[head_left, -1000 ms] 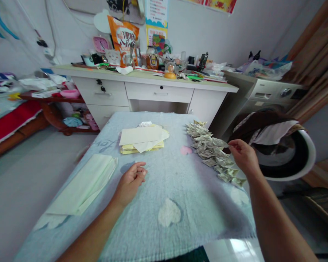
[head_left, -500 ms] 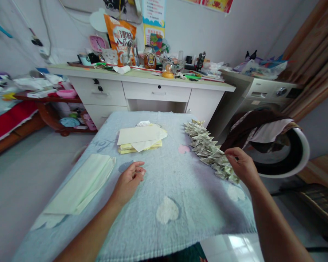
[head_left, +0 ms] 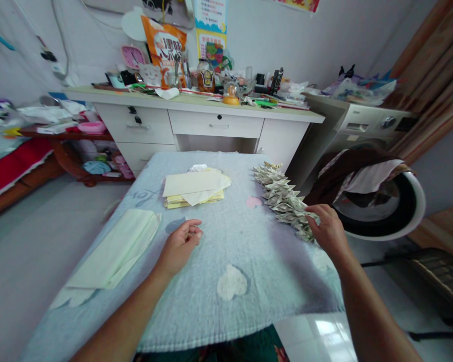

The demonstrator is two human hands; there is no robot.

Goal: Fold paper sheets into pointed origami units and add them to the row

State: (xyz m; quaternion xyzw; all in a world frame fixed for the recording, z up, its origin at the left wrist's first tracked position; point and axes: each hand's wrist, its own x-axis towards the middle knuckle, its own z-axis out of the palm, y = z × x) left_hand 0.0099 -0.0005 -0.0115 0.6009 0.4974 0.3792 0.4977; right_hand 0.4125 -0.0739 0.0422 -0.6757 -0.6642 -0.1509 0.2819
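Observation:
My left hand (head_left: 181, 245) hovers over or rests on the blue cloth (head_left: 196, 311), its fingers loosely curled and parted, with nothing in them. At the near end of a long row of folded-paper pieces (head_left: 281, 196), my right hand (head_left: 327, 226) has its thumb and fingers apart around the edge; whether it grips a piece is not clear. Part of that end is hidden by the hand. Beyond my left hand lies a stack of yellowish paper sheets (head_left: 192, 183). Pale green folded sheets (head_left: 117, 249) lie to its left.
A cluttered white desk (head_left: 215, 123) stands behind the cloth-covered table. To the right, a washing machine (head_left: 357, 123) has its round door open, with dark clothes (head_left: 335, 176) hanging out. A bed (head_left: 18, 166) is at the far left, and a dark rack (head_left: 438, 276) at the lower right.
My right hand has lowered slightly around the near end of the paper row, and its fingers have spread. My left hand has hardly moved. The view has shifted a little.

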